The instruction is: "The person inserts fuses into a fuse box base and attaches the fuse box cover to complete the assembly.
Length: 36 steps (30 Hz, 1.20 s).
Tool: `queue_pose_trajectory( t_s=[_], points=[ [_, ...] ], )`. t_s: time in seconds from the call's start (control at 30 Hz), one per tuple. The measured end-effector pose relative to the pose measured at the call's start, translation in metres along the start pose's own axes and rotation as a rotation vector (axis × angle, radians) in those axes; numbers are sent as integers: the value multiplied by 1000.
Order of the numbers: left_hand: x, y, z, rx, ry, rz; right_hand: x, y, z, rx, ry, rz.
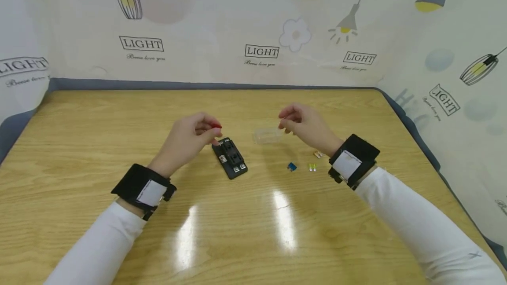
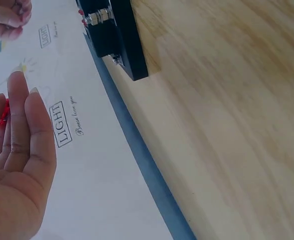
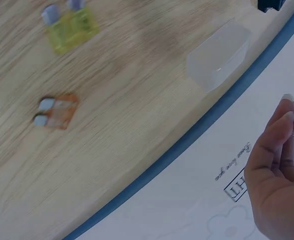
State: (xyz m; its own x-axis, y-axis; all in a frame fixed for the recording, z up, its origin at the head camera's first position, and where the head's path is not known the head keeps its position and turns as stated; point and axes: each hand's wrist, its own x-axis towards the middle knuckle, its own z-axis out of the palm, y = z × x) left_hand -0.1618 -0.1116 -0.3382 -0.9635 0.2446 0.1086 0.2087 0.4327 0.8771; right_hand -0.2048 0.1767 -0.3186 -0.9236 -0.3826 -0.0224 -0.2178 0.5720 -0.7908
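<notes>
My left hand point(image 1: 186, 140) pinches a small red blade fuse point(image 1: 216, 126) between thumb and fingers, above the far end of a black fuse holder point(image 1: 236, 171). Most of the fuse point(image 2: 5, 114) is hidden by the fingers in the left wrist view. The holder lies flat on the table, with metal screw terminals along its sides. My right hand point(image 1: 306, 126) hovers at the right of a clear plastic box point(image 1: 266, 136), its fingers loosely bent and nothing visible in them. Nearer to me lie a blue blade fuse point(image 1: 292, 166), a yellow one point(image 1: 312, 167) and an orange one point(image 3: 62, 111).
The wooden table point(image 1: 237, 241) ends at a grey-blue border point(image 1: 198, 85). Behind it stands a white backdrop point(image 1: 206, 25) printed with lamps. Black straps point(image 1: 354, 160) are worn on both wrists.
</notes>
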Motion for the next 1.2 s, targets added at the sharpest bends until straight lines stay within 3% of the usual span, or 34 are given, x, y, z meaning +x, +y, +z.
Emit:
queue_pose_trajectory(
  t_s=[0.3, 0.53, 0.83, 1.03, 1.2],
  points=[
    [-2, -9, -10, 16, 15, 22, -2, 18, -12, -105, 69, 46],
    [3, -16, -17, 51, -30, 25, -4, 33, -26, -162, 122, 88],
    [9, -22, -20, 66, 28, -39, -1, 40, -36, -153, 185, 132],
    [18, -25, -15, 95, 2, -49, 4, 44, -35, -177, 231, 152],
    [23, -20, -6, 160, -10, -18, 8, 42, -29, -198, 232, 90]
  ],
)
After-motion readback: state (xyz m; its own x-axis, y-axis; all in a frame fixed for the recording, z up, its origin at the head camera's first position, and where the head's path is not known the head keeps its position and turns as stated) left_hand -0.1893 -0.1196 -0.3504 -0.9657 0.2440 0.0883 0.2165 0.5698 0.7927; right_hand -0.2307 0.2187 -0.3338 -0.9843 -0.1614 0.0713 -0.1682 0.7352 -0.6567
